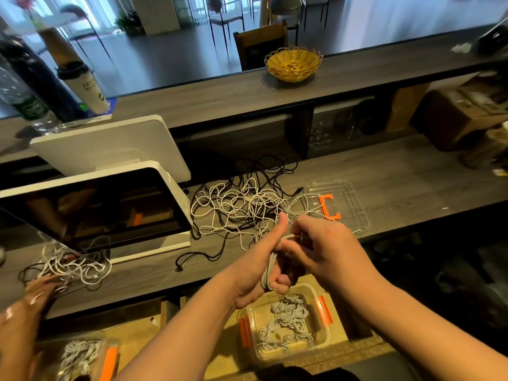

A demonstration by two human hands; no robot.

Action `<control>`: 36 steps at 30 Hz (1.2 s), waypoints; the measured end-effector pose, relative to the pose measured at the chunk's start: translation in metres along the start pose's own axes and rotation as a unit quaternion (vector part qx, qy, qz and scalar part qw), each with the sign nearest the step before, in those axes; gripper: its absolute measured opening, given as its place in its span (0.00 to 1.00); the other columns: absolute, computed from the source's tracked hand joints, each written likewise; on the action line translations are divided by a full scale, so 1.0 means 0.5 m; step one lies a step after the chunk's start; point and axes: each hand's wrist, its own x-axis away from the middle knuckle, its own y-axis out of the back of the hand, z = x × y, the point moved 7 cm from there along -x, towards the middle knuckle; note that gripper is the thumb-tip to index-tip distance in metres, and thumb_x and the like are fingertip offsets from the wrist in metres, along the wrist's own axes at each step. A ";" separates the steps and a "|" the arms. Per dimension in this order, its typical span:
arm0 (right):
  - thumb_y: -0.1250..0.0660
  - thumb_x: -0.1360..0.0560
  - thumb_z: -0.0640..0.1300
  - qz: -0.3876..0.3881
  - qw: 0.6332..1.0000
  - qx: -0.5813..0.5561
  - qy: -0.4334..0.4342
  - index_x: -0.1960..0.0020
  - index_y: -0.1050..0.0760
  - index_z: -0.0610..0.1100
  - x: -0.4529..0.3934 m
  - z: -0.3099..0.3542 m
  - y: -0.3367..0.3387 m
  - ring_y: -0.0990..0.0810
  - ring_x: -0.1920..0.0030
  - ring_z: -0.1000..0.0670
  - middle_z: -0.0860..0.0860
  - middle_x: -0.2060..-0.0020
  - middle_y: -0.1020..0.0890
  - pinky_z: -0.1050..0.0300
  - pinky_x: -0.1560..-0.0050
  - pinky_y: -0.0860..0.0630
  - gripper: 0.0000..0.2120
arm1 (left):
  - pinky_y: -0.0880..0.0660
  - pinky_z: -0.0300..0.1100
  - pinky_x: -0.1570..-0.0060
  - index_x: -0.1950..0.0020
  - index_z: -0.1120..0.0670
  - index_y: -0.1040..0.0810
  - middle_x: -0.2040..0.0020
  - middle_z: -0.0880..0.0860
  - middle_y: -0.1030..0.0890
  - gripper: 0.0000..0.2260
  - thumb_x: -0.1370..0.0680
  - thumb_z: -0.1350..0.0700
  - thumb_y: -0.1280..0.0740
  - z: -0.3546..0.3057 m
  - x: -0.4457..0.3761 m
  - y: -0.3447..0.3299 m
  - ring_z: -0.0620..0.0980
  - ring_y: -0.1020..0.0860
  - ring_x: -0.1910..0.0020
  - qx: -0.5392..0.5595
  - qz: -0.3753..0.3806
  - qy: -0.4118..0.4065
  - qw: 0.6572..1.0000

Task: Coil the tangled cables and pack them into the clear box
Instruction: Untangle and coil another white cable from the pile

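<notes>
On a grey wood-grain table (pixel 384 174) behind a café counter, a white cable (pixel 268 266) is looped lengthwise around the left hand (pixel 264 268), thumb up. The right hand (pixel 316 248) pinches its free run, which leads forward into the tangled cables (pixel 242 207). The clear box (pixel 288 325) sits directly below both hands.
</notes>
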 end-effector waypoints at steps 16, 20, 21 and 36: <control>0.33 0.23 0.52 -0.017 0.998 -0.047 -0.041 0.54 0.21 0.51 -0.014 -0.057 0.002 0.24 0.65 0.61 0.61 0.68 0.24 0.68 0.65 0.32 0.06 | 0.23 0.41 0.60 0.47 0.58 0.27 0.65 0.47 0.20 0.18 0.17 0.44 0.45 -0.024 0.011 0.033 0.45 0.24 0.68 -0.250 -0.036 -0.021 0.967; 0.33 0.23 0.53 -0.015 0.997 -0.053 -0.054 0.53 0.20 0.50 -0.015 -0.064 -0.001 0.24 0.64 0.59 0.57 0.69 0.23 0.68 0.65 0.31 0.08 | 0.23 0.42 0.60 0.40 0.58 0.26 0.59 0.53 0.18 0.24 0.22 0.39 0.41 -0.013 0.011 0.067 0.47 0.22 0.64 -0.149 -0.093 -0.025 0.984; 0.33 0.23 0.53 -0.013 0.997 -0.055 -0.056 0.53 0.20 0.49 -0.015 -0.065 -0.003 0.24 0.65 0.58 0.56 0.69 0.23 0.66 0.66 0.31 0.08 | 0.23 0.43 0.59 0.39 0.58 0.27 0.59 0.53 0.18 0.25 0.23 0.39 0.41 -0.010 0.010 0.069 0.48 0.22 0.64 -0.131 -0.096 -0.027 0.986; 0.39 0.18 0.49 0.050 0.988 -0.113 -0.090 0.47 0.21 0.53 0.013 -0.048 -0.046 0.21 0.62 0.58 0.54 0.62 0.17 0.63 0.61 0.25 0.07 | 0.25 0.49 0.39 0.33 0.48 0.20 0.41 0.60 0.18 0.21 0.16 0.43 0.48 -0.007 -0.003 0.035 0.55 0.20 0.42 0.180 -0.116 -0.119 0.970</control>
